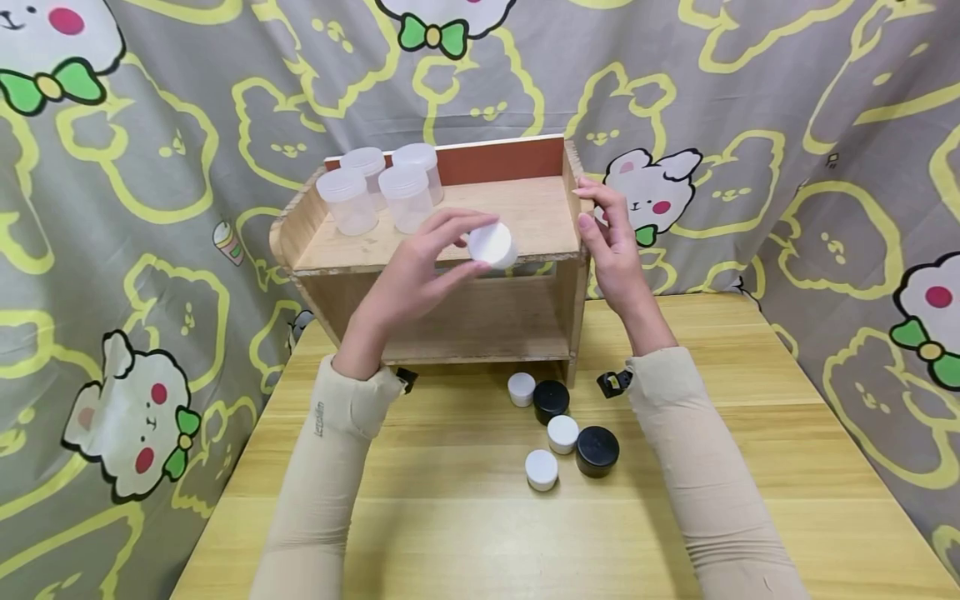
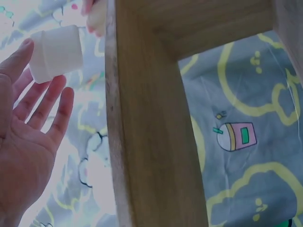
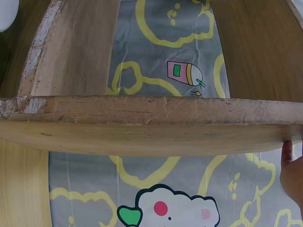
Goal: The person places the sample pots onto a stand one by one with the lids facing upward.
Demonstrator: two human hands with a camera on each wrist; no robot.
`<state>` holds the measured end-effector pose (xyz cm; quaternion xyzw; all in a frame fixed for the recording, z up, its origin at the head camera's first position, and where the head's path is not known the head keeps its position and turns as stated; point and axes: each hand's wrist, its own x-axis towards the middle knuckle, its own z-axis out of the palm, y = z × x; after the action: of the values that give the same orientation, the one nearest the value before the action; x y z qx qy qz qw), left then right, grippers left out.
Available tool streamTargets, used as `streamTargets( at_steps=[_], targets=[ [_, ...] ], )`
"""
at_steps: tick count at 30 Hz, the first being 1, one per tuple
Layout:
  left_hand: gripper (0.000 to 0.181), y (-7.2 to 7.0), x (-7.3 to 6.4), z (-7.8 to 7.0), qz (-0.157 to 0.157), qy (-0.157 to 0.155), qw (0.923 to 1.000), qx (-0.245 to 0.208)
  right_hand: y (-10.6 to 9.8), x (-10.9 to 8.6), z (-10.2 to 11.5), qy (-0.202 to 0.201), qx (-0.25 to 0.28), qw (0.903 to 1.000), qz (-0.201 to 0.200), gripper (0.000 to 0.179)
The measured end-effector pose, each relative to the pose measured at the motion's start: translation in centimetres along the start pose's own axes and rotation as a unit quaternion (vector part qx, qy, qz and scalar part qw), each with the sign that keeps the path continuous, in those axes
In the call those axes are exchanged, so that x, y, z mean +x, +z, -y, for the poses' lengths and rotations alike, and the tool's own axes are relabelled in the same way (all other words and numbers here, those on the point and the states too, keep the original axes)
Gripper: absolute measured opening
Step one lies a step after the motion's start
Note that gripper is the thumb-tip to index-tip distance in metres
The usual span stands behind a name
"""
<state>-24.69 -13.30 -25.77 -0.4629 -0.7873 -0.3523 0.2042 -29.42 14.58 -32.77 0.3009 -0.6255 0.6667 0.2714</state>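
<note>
My left hand (image 1: pixel 408 279) pinches a small white lidded jar (image 1: pixel 491 245) between thumb and fingers, above the front edge of a two-tier wooden shelf (image 1: pixel 480 360). In the left wrist view the white jar (image 2: pixel 61 52) lies tilted in the hand (image 2: pixel 28 142), beside the shelf's wooden board (image 2: pixel 147 142). My right hand (image 1: pixel 618 258) grips the upper edge of the shelf's right side panel. The right wrist view shows only part of that hand (image 3: pixel 292 175), touching the panel (image 3: pixel 165 135). Several clear frosted jars (image 1: pixel 406 200) stand upright on the top tier's left side.
On the table (image 1: pixel 465 533) before the shelf sit small white jars (image 1: pixel 542 469) and two black-lidded jars (image 1: pixel 597 451), (image 1: pixel 551 402). A patterned grey curtain (image 1: pixel 315 50) hangs behind and at both sides. The shelf's lower tier (image 1: pixel 480 321) lies under my left hand.
</note>
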Motion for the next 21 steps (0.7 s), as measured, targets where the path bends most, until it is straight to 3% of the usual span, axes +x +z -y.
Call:
streamTargets(
  at_steps=[8, 14, 21],
  targets=[
    [0.05, -0.8, 2.2, 2.2, -0.047, -0.026, 0.998, 0.032, 0.1, 0.0, 0.0, 0.008, -0.005, 1.0, -0.001, 0.034],
    [0.049, -1.1, 3.8, 3.3, -0.045, -0.07, 0.9945, 0.064, 0.0, 0.0, 0.0, 0.008, -0.007, 0.9999, 0.0, 0.034],
    [0.049, -1.0, 5.1, 4.2, -0.046, -0.086, 0.9903, 0.099, 0.0, 0.0, 0.1, 0.013, -0.009, 0.9999, 0.001, 0.034]
  ],
)
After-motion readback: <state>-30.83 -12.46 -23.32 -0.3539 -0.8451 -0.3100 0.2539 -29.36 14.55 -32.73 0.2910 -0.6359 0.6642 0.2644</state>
